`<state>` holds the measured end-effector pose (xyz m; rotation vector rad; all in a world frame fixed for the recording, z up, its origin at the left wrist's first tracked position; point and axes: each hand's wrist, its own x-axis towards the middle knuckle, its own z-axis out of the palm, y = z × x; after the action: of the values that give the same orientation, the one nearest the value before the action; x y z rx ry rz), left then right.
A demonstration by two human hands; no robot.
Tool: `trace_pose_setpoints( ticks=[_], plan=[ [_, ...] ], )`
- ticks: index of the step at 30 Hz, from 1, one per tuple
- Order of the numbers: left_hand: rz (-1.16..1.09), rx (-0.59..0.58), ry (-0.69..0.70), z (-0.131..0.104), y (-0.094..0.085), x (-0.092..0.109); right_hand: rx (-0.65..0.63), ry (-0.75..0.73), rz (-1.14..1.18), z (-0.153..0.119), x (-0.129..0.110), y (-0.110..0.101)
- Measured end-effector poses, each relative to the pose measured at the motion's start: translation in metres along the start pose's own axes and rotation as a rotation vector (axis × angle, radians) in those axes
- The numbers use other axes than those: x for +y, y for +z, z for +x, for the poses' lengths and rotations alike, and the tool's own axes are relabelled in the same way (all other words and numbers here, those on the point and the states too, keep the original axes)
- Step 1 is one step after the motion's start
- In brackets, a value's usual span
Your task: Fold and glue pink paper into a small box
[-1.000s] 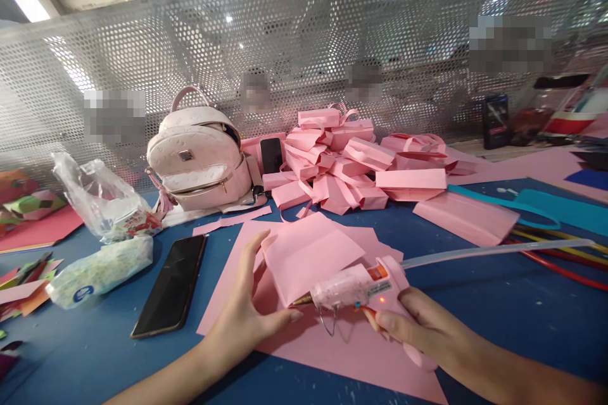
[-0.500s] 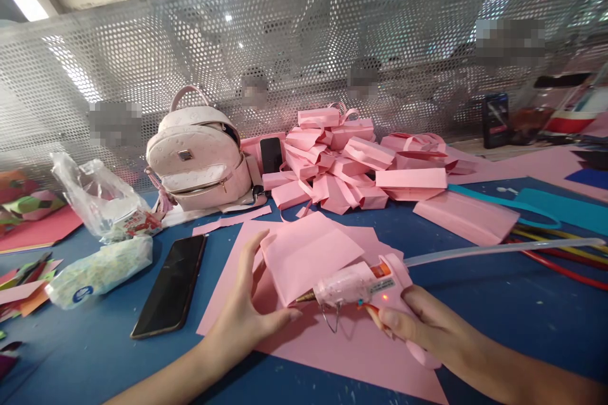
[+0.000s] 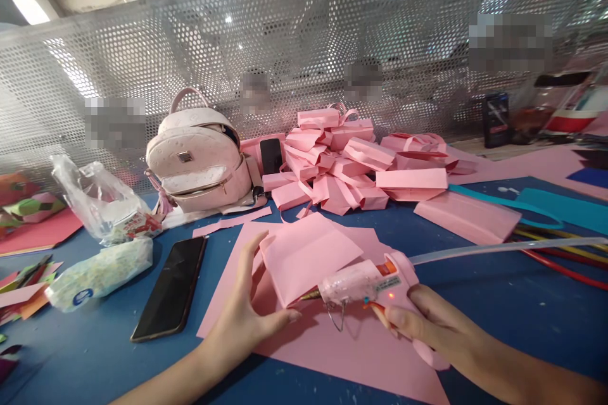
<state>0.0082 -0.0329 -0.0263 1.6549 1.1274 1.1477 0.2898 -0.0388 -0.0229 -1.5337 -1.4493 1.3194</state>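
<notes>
A pink glue gun (image 3: 354, 281) is gripped in my right hand (image 3: 427, 323), with a finger on its orange trigger and a small light glowing on its side. A long clear glue stick (image 3: 475, 253) juts out of its back. Its metal nozzle points left, at the lower edge of a folded pink paper piece (image 3: 308, 259). My left hand (image 3: 251, 304) curls around the left side of that piece, thumb along its lower edge; some fingers are hidden behind it. Flat pink paper sheets (image 3: 361, 354) lie beneath on the blue table.
Behind stand a heap of folded pink paper pieces (image 3: 332, 164) and a pale pink backpack (image 3: 194, 158) before a perforated metal screen (image 3: 294, 31). On the left lie a black phone (image 3: 171, 288), a tissue pack (image 3: 102, 272) and a plastic bag (image 3: 95, 196). Teal paper (image 3: 565, 209) lies right.
My right hand and the glue gun have shifted slightly to the right, sliding the nozzle along the paper's lower edge. My left hand keeps its hold.
</notes>
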Motion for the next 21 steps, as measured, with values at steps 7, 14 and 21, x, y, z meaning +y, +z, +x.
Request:
trace_pose_setpoints(
  ticks=[7, 14, 21],
  plan=[
    [-0.003, 0.01, 0.029, 0.0005, 0.0007, -0.0009, 0.022, -0.038, -0.051, -0.0025, -0.0073, -0.0035],
    [-0.045, 0.007, 0.02, 0.0008, 0.0005, -0.002, 0.043, -0.039, -0.024, 0.0004, -0.0019, -0.0048],
    [-0.098, -0.004, 0.014, 0.0019, 0.0009, -0.0007, 0.053, -0.052, -0.018, -0.0017, -0.007, -0.0049]
  ],
)
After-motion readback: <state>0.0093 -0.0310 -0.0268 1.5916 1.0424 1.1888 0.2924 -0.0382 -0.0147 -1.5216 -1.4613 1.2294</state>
